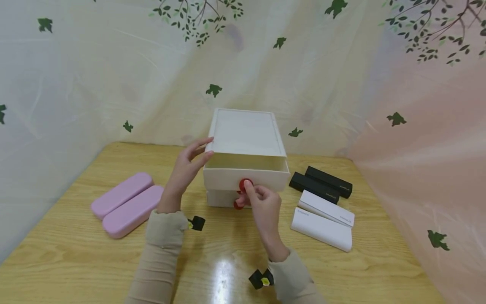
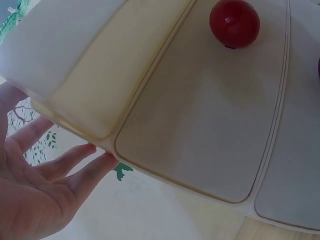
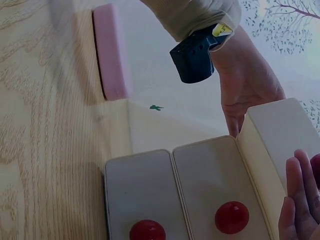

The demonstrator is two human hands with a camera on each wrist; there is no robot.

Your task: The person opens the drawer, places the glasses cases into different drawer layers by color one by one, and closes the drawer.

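A white drawer cabinet point(image 1: 247, 133) stands at the back middle of the table, its top drawer point(image 1: 224, 178) pulled partly out. My right hand point(image 1: 265, 207) pinches the red knob point(image 1: 242, 185) on that drawer's front. My left hand point(image 1: 184, 173) rests against the cabinet's upper left side with its fingers extended. In the left wrist view, fingertips of the left hand point(image 2: 47, 185) touch the cabinet's side edge, near the drawer below, which has its own red knob point(image 2: 234, 24). Two lower drawers point(image 3: 212, 180) sit closed in the right wrist view, where the right hand point(image 3: 302, 210) shows only partly.
Two pink oblong cases point(image 1: 133, 211) lie on the table at the left. On the right lie two black long boxes point(image 1: 315, 188) and, nearer, two white ones point(image 1: 322, 228). A patterned curtain point(image 1: 171, 84) hangs close behind the table.
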